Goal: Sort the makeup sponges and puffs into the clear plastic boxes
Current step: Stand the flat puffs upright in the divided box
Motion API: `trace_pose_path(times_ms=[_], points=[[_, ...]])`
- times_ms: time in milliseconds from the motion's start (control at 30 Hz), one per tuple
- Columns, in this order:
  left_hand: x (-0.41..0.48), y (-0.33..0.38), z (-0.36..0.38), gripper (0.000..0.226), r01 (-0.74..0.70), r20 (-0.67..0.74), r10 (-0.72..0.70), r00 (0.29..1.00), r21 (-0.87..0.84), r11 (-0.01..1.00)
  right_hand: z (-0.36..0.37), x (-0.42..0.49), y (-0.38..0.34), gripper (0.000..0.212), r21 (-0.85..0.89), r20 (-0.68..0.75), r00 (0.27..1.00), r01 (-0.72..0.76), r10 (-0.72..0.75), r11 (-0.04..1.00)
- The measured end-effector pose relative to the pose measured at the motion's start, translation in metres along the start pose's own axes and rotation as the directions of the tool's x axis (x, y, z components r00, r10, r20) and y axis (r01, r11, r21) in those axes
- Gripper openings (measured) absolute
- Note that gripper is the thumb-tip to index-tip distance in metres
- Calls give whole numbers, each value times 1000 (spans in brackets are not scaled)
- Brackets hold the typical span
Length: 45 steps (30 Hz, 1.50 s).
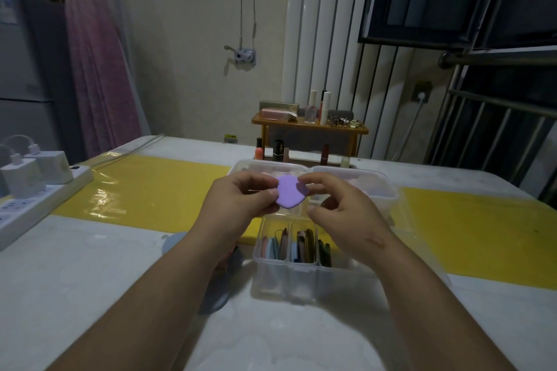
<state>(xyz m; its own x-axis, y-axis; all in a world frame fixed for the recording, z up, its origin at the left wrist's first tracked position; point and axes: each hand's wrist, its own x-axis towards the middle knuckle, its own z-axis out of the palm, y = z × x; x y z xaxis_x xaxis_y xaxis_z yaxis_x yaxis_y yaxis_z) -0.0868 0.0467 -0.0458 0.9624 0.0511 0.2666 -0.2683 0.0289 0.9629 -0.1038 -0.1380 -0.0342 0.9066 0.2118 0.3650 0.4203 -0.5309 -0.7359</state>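
Purple puff [290, 192] pinched by left hand [241, 197] and right hand [342, 211] near the divided clear box [301, 277]; light grip, might drop into the wrong slot.

no readable text, marks too blurred

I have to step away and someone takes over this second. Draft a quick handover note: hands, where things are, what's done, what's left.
Left hand: pinches the purple puff at its left edge.
Right hand: fingertips grip its right edge.
The puff is held above the boxes, in none yet.
Done: the divided box nearest you holds puffs standing upright in its compartments.
The far clear boxes sit behind; their contents are hard to make out.
Left: place the purple puff. The grey-blue round piece by the left forearm looks unsorted.
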Motion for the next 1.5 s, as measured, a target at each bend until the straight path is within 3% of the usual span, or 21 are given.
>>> trace_pose_path(times_ms=[133,367,600,1067,1500], points=[[0,0,0,19,-28,37,27,999,27,999,0,1,-2,32,42,-78,996,37,-34,998],[6,-8,-6,13,14,13,-19,1000,329,944,-12,1,1,18,81,-204,979,27,-10,996],[5,-18,-5,20,21,89,-92,992,596,802,-24,0,-1,11,-23,-148,988,-46,42,999],[8,-20,-5,25,16,29,-43,999,620,784,-19,-3,-6,12,-206,113,951,-260,287,943],[8,-19,-7,26,-30,61,-14,998,662,749,-19,-4,-12,10,-384,116,932,-277,344,881]])
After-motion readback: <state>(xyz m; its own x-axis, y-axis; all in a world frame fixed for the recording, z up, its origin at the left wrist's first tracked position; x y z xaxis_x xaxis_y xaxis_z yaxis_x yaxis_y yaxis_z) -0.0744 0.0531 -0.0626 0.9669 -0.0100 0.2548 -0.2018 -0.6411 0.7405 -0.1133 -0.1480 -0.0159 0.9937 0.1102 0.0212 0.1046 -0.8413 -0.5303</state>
